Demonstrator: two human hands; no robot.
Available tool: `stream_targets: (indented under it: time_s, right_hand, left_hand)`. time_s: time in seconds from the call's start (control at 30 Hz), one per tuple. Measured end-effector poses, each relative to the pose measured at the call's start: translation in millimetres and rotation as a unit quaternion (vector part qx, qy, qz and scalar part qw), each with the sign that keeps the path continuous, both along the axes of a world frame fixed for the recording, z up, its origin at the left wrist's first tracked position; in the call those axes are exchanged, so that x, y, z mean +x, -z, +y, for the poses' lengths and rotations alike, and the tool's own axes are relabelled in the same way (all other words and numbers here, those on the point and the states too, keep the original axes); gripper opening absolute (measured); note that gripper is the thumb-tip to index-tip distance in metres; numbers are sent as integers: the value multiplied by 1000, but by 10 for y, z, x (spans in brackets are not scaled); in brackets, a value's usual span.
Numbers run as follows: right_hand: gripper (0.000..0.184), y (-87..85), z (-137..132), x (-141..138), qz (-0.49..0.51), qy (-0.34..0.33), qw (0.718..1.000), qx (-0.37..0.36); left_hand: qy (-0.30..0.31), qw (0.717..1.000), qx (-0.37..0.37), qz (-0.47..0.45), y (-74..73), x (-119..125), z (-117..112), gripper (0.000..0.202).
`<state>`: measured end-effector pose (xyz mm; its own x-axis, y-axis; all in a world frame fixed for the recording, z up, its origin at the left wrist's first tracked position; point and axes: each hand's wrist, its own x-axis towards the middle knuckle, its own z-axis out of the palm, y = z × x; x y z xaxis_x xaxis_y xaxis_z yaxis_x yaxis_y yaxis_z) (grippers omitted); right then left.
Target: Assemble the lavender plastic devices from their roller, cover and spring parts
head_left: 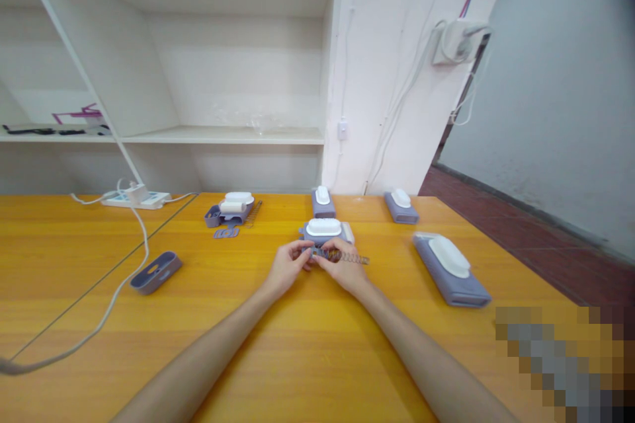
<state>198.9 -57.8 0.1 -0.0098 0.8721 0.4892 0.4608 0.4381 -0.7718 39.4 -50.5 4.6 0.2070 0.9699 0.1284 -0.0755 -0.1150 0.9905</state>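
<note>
My left hand (288, 266) pinches a small grey-purple plastic piece (316, 252) between thumb and fingers. My right hand (347, 271) meets it from the other side, closed round the end of a metal coil spring (356, 258) that sticks out to the right over its fingers. Whether the spring is joined to the plastic piece is hidden by the fingertips. Just beyond both hands lies a grey-purple case with a white oval part (324, 228) on top; its near side is partly covered by my fingers.
Similar grey-purple cases stand at the back (323, 205), back right (403, 208) and right (454, 274). At back left are a case with a white roll (233, 207), a flat plate (227, 232) and another spring (254, 213). An oval shell (156, 272), cable (143, 238) and power strip (157, 199) lie left.
</note>
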Motion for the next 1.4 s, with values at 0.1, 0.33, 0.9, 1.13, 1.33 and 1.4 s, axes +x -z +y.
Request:
stream_targets:
  time_s: [0.1,0.33,0.9,1.13,1.33,1.4]
  right_hand:
    - [24,-6,3,0,-11,10,1000,2]
    - [16,-47,-44,1,-87,21,992,92]
    - [20,-96,-48,39,-53,18,996,73]
    - [24,-38,-21,21,55,-2,998,21]
    - [19,-84,-75,28,-69,16,993,90]
    - [19,-90,-78,26,-109,11,990,93]
  left_hand:
    - [-2,1000,14,12,-3,-4,2,45]
    - [12,999,7,-28,29,7,28,44]
    - [10,999,-25,-25,-24,0,-5,51]
    - [2,999,-34,-6,-88,-1,-44,47]
    - [7,998,-30,-46,-26,1,-12,46]
    - [8,998,-33,-58,-7,1,1,46]
